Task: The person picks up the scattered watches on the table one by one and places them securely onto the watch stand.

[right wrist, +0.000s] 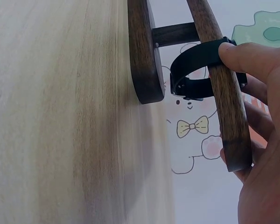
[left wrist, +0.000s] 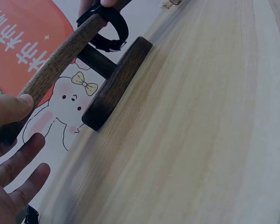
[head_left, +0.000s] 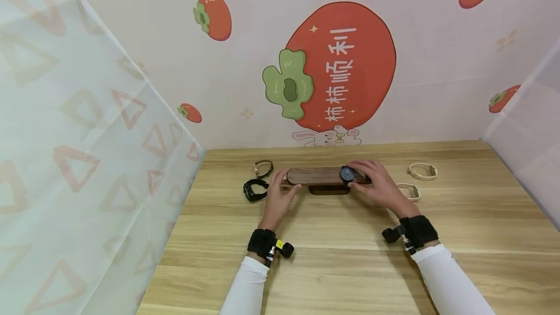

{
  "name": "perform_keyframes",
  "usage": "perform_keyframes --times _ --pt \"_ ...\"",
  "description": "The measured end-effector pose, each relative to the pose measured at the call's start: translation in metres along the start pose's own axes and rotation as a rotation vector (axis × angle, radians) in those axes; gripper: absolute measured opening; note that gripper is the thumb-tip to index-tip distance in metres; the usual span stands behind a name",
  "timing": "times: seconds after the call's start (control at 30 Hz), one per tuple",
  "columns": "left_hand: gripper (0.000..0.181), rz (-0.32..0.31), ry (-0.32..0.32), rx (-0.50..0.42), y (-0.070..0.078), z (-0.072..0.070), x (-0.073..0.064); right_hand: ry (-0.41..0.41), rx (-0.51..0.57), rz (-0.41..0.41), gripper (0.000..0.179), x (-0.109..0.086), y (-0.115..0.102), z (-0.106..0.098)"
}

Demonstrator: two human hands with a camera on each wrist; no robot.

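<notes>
Watch (head_left: 347, 174) looped round the bar (head_left: 312, 176) of the wooden stand (head_left: 327, 190) on the worktop (head_left: 332, 271), right hand (head_left: 379, 187) pinching it there, left hand (head_left: 278, 198) pinching the bar's left end: apparently a positioning step, the next move calling for steady left support while the right releases.

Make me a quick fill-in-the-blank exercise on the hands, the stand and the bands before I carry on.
The right hand holds a watch whose strap is coloured ____.
That strap loops around the bar of the wooden stand, above its ____.
The left hand pinches the bar's ____ end.
Right of the stand, ____ pale bands lie on the table.
Missing words: black; base; left; two.
</notes>
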State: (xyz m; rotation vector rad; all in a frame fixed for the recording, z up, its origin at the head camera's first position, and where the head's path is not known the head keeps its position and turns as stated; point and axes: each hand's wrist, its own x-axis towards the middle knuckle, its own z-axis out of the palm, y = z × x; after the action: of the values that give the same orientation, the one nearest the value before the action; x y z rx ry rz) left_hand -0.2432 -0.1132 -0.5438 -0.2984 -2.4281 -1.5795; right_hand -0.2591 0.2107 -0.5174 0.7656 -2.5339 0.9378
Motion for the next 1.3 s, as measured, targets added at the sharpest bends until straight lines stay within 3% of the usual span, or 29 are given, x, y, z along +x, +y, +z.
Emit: perform_keyframes --times 0.7,1.3 --pt "0.062 -0.006 -0.003 -0.005 -0.002 0.000 0.000 -0.055 -0.037 0.057 0.056 0.007 -0.009 0.003" --pt "0.063 -0.005 -0.011 -0.018 -0.003 -0.001 0.000 -0.066 -0.069 0.037 0.057 0.008 -0.011 0.005"
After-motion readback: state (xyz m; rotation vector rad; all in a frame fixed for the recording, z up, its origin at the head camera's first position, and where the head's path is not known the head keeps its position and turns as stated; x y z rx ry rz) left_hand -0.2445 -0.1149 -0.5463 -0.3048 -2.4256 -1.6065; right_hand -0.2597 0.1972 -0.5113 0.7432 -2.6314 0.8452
